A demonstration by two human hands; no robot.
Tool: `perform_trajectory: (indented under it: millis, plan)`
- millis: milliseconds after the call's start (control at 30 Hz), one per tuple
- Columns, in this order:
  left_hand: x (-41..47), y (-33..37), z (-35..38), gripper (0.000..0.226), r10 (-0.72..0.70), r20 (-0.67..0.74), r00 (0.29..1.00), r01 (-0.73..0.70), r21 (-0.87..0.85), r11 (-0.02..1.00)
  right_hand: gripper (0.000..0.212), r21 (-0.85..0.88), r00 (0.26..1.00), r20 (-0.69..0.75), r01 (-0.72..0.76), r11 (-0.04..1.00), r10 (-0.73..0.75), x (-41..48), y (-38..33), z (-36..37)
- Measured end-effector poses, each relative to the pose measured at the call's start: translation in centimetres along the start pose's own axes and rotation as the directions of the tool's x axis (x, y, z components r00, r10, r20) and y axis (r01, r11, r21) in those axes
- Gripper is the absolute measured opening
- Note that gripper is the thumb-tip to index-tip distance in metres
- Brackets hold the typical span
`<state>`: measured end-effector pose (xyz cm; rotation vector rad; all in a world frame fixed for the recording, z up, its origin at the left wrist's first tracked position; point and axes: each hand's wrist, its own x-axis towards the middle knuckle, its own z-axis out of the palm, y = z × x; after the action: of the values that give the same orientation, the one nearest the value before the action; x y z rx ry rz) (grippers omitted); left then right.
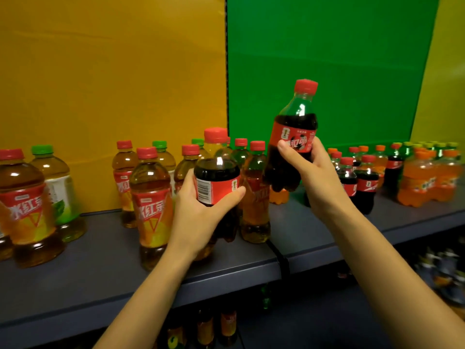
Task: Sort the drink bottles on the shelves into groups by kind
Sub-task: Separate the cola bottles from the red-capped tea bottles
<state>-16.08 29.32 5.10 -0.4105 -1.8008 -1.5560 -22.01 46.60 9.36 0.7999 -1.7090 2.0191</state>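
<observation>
My left hand [198, 212] grips a cola bottle [217, 172] with a red cap and red label, low over the grey shelf [100, 260] among the tea bottles. My right hand [312, 172] holds a second cola bottle [293, 137] lifted clear of the shelf and tilted a little, in front of the green panel. Amber iced-tea bottles with red caps [152, 197] and green-capped tea bottles [54, 182] stand on the left part of the shelf. More cola bottles [366, 182] and orange soda bottles [425, 180] stand at the right.
A yellow back panel [113, 71] and a green back panel [327, 59] close off the shelf behind. A black strap [280, 260] crosses the shelf edge at the seam. A lower shelf holds more bottles [227, 326], dim and partly hidden.
</observation>
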Motion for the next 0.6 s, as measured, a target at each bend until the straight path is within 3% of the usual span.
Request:
perform_trajectory:
  millis: [333,600]
  plan:
    - [1.3,-3.2,9.7,0.056,-0.044,0.117,0.992,0.053,-0.077,0.996,0.039,-0.073,0.999,-0.035,-0.031,0.997,0.028,0.1,3.6,-10.0]
    - [2.7,-7.4,17.1,0.056,-0.124,0.092,0.988,0.131,-0.066,0.989,0.046,-0.19,0.997,-0.038,-0.071,0.979,0.065,1.5,6.8,-18.2]
